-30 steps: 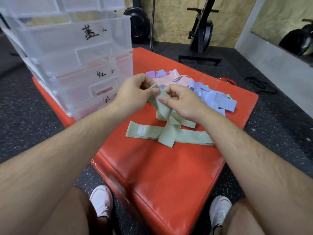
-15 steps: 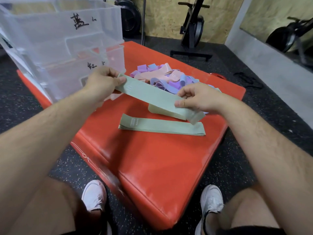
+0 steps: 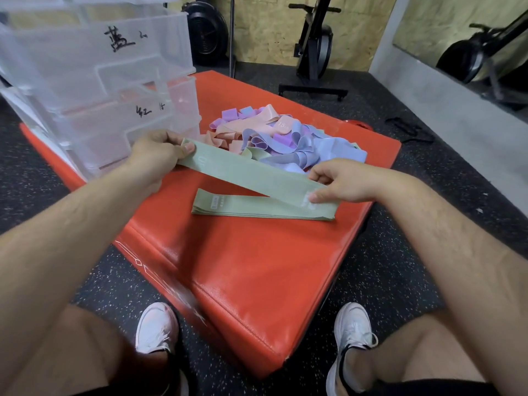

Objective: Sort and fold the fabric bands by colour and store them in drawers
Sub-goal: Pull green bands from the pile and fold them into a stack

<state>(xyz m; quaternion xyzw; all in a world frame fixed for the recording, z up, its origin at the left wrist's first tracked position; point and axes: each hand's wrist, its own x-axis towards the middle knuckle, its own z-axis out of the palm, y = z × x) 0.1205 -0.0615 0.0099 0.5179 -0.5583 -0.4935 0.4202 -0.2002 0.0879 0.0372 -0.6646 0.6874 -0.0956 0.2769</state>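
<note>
I hold a pale green fabric band (image 3: 251,174) stretched flat between both hands, slanting down to the right. My left hand (image 3: 155,155) pinches its left end and my right hand (image 3: 340,181) pinches its right end. Just below it lies a flat stack of green bands (image 3: 251,207) on the red mat (image 3: 245,267). Behind my hands sits a loose pile of pink, purple and blue bands (image 3: 274,138). A clear plastic drawer unit (image 3: 94,90) with handwritten labels stands at the mat's left rear.
My two white shoes (image 3: 157,327) rest on the speckled black floor in front of the mat. An exercise machine (image 3: 313,52) and a black fan wheel (image 3: 207,32) stand by the plywood wall behind. A grey wall runs along the right.
The green band went from bunched between my hands to pulled out straight; my hands moved apart, and the band now hangs lower, close over the green stack.
</note>
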